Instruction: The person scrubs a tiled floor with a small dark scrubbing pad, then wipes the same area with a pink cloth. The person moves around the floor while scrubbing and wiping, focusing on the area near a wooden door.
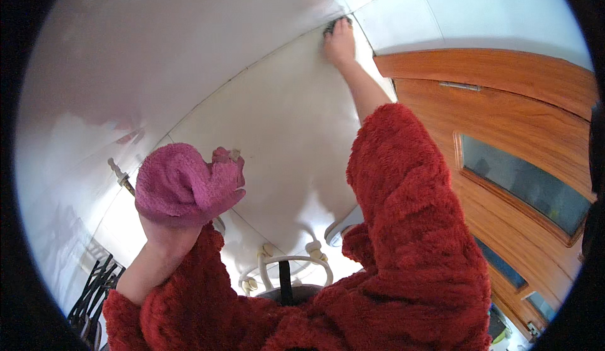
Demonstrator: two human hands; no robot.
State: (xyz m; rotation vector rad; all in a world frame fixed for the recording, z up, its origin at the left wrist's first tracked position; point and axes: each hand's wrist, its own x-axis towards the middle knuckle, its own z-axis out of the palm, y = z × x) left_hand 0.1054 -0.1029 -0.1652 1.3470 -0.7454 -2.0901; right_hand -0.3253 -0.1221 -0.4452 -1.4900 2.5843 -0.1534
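Note:
My right hand [341, 46] reaches far forward and presses a dark scrubbing pad [328, 29], perhaps steel wool, against the seam where the shiny tiled wall [198, 34] meets a pale tile surface [279, 114]. The fingers lie over the pad and cover most of it. Nearer to me on the left, a bunched pink terry cloth [172, 178] is in my left hand [231, 177]. The cloth wraps over the palm, and the curled fingers look pink too; whether they are gloved I cannot tell. A small pale bit shows at a fingertip. Both arms wear fluffy red sleeves.
An orange-brown wooden door [510, 109] with glass panels stands at the right. A pipe valve [119, 173] juts from the wall at left. White tubular legs with casters [295, 261] stand below, by a slipper [336, 232]. Black rods [97, 280] are at lower left.

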